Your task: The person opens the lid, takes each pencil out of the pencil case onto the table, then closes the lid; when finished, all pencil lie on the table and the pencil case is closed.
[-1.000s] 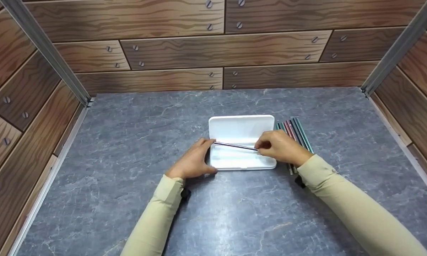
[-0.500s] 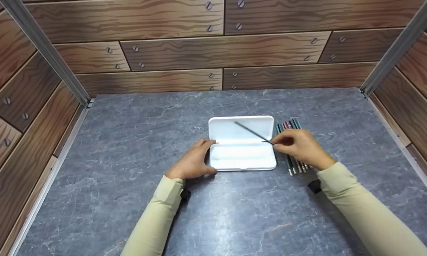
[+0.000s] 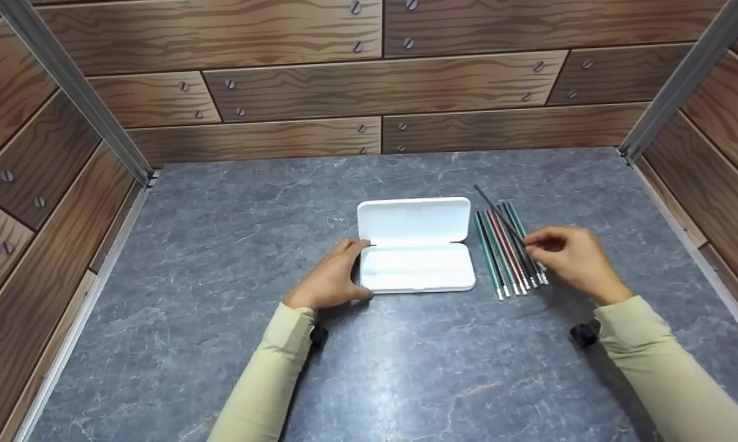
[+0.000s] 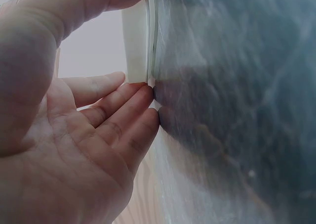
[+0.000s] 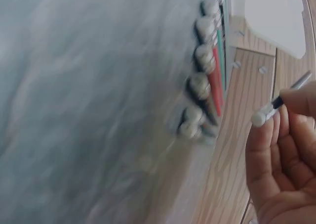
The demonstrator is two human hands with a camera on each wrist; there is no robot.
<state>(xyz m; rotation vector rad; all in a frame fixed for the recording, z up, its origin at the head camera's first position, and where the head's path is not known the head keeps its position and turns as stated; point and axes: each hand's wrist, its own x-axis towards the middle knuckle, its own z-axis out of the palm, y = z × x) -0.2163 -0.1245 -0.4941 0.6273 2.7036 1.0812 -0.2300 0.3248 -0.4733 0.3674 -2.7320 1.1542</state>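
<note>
A white pencil case (image 3: 414, 220) stands with its lid raised on the grey marbled tabletop. My left hand (image 3: 326, 283) grips its left end, thumb at the front corner and fingers at the hinge side; the left wrist view shows the fingertips (image 4: 143, 93) down at the table. To the right of the case lies a row of pencils (image 3: 489, 255) in green, black and red, their white eraser ends toward me. My right hand (image 3: 576, 259) pinches a dark pencil (image 3: 489, 201) near its eraser end. This pencil slants across the row, pointing away and to the left.
Wood-patterned walls (image 3: 295, 92) close in the table (image 3: 234, 215) at the back and both sides. Grey metal posts (image 3: 93, 110) stand in the corners. A dark strap device (image 3: 584, 334) sits on the right wrist.
My right hand has moved right with the dark pencil, from over the pencil case to over the row. The left hand stays at the case.
</note>
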